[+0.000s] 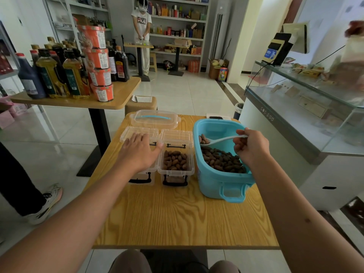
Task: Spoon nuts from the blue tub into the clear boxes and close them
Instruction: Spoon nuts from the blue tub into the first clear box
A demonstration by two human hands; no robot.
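A blue tub (214, 184) with brown nuts (222, 160) stands at the right of the wooden table (177, 217). My right hand (252, 148) grips a white spoon (220, 140) above the tub, with a few nuts in its bowl. Two clear boxes stand side by side left of the tub, lids folded back. The right box (175, 161) holds nuts. My left hand (140, 150) lies flat over the left box (144, 178) with straight fingers and hides its contents.
A third clear box (155, 119) with a blue handle sits closed behind the two. A phone (215, 117) lies at the table's far edge. A glass counter (295, 107) runs along the right. Left stands a table of bottles (53, 75), beside it a person's leg (23, 190).
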